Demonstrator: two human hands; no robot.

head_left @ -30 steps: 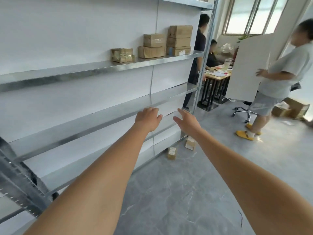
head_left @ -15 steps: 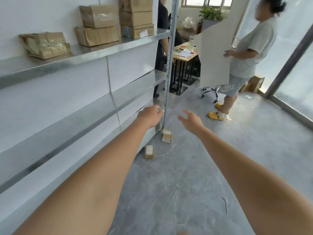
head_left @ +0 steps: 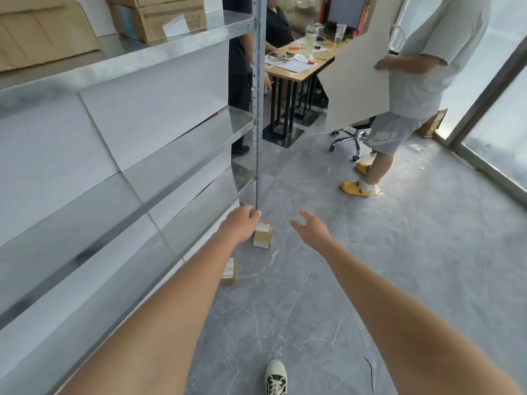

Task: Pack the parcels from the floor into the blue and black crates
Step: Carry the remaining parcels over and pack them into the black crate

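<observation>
Left hand (head_left: 241,228) loosely curled, holding nothing; right hand (head_left: 310,230) spread, fingers splayed, empty. Two stacked parcels (head_left: 263,238) lie just beyond the left hand, a third parcel (head_left: 229,271) beneath its wrist.

We count three small parcels on the floor: a stack of two (head_left: 263,240) by the shelf post and one (head_left: 229,271) nearer us. We see three cardboard boxes (head_left: 159,19) on the top shelf, two hands of ours, left (head_left: 241,227) and right (head_left: 310,232), one office chair (head_left: 349,136), one desk (head_left: 296,67), and three other people.
</observation>
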